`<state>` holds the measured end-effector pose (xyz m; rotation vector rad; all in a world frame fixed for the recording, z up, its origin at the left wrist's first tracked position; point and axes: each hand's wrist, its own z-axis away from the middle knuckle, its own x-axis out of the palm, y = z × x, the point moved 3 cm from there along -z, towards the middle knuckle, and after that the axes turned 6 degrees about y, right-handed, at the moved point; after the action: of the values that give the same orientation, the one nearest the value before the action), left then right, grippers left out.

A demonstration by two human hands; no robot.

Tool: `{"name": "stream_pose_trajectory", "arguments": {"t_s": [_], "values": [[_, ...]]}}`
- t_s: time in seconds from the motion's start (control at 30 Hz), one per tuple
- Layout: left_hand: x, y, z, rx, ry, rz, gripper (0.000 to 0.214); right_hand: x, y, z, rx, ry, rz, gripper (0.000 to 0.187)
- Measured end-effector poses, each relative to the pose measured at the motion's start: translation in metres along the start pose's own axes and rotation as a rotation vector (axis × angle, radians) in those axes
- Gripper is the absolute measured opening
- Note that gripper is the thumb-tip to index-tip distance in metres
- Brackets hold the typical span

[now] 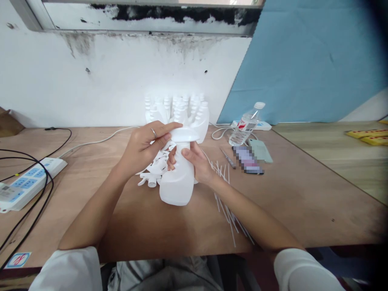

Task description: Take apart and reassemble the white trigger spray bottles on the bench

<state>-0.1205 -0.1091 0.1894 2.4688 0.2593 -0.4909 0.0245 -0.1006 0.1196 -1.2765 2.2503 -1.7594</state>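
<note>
I hold a white plastic spray bottle (177, 184) upright over the wooden table (136, 226). My right hand (194, 161) is wrapped round its neck. My left hand (147, 145), with a ring on one finger, is closed over the white trigger sprayer head (183, 135) sitting on the bottle's top. Loose white sprayer heads (153, 171) lie on the table just behind the bottle, partly hidden by my hands. Thin white dip tubes (226, 202) are scattered under my right forearm.
Several white bottles (177, 111) stand against the wall at the back. A clear water bottle (245, 129), a phone (248, 159), a pale green case (261, 150) and a small metal tool (228, 158) lie at right. A power strip (27, 184) with black cables sits at left.
</note>
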Motion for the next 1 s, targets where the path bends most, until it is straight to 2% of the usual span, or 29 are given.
{"name": "stream_pose_trajectory", "arguments": {"t_s": [0.17, 0.33, 0.73, 0.9, 1.0], "values": [[0.002, 0.003, 0.000, -0.009, 0.023, -0.006, 0.030, 0.001, -0.001, 0.002, -0.017, 0.023, -0.017, 0.034], [0.006, 0.003, 0.002, -0.031, 0.067, 0.002, 0.028, 0.000, -0.004, 0.001, -0.018, -0.028, -0.012, 0.030], [0.018, -0.008, 0.005, -0.186, 0.114, 0.229, 0.027, -0.008, -0.006, 0.000, 0.084, -0.102, -0.031, 0.040], [0.013, -0.004, 0.003, -0.180, 0.082, 0.197, 0.029, -0.008, -0.005, 0.003, 0.084, -0.028, 0.000, 0.033], [0.010, -0.001, 0.003, -0.177, 0.090, 0.164, 0.030, -0.009, -0.004, 0.004, 0.094, 0.011, 0.006, 0.037]]}}
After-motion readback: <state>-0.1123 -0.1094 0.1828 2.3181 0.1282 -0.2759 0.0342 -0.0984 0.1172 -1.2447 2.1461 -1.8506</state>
